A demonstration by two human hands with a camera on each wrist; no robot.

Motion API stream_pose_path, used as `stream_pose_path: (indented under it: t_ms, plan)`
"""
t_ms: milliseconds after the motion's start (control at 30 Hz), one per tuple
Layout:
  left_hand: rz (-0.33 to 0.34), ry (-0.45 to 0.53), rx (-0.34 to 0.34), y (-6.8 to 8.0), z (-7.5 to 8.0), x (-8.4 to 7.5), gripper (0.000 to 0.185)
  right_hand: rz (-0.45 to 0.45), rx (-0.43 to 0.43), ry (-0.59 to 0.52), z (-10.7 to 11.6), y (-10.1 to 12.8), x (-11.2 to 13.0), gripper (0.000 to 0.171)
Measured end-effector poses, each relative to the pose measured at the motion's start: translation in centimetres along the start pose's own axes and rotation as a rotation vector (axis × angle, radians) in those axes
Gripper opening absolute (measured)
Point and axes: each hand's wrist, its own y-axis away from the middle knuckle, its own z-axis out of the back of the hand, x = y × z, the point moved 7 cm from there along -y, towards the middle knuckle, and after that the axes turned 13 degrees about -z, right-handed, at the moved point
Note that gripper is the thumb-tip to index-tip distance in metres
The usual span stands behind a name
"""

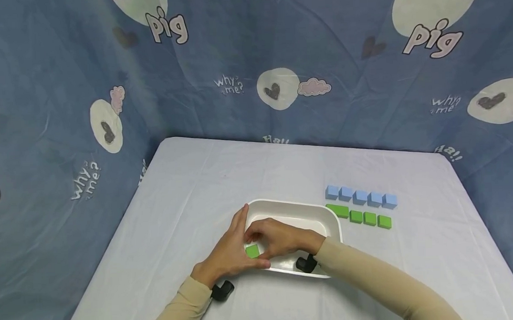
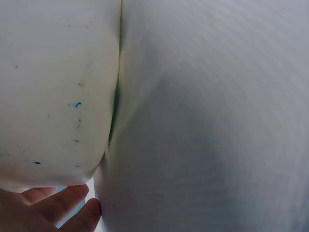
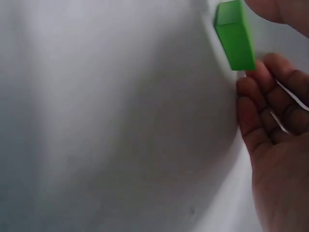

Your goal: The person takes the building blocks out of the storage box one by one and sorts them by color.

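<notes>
At the left end of the white tray (image 1: 327, 213), near the front edge of the table (image 1: 176, 192), the left hand (image 1: 230, 254) is laid against the tray's outer wall. Its fingers are stretched out nearly straight along the rim, and nothing is gripped in them. In the left wrist view, two fingertips (image 2: 72, 203) are seen just under the tray's rounded corner, whose wall is marked with small coloured specks.

Just to the right, the right hand (image 1: 281, 237) is reached across the inside of the tray, with its fingers curled loosely downward. A green block (image 1: 252, 251) is seen between the two hands, at the tray's left end. In the right wrist view the green block (image 3: 234, 35) lies just beside the curled fingertips (image 3: 251, 92) of the right hand (image 3: 277, 145), with a thumb tip above it; whether it is pinched or only touched cannot be told. No other contents of the tray are visible; part of its floor is hidden by the hands.

Further right, beyond the tray's right end, two rows are laid out on the table: five light blue blocks (image 1: 360, 196) in the far row and green blocks (image 1: 362, 218) in the near row, just beside the tray's far right corner.
</notes>
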Motion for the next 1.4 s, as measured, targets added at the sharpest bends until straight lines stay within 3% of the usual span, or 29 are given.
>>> stream_pose_path:
  t_ms: [400,867,1400]
  plan:
    - [0.019,0.025,-0.005,-0.4,-0.2,-0.3,0.145,0.104,-0.016,0.123,-0.2,0.3,0.9,0.038]
    - [0.038,-0.019,0.019,-0.2,-0.5,-0.2,0.146,-0.026,-0.052,0.129,1.1,0.9,-0.3,0.034]
    - [0.016,-0.018,-0.002,-0.3,0.1,-0.2,0.143,-0.078,-0.219,0.019,6.4,4.6,0.4,0.032]
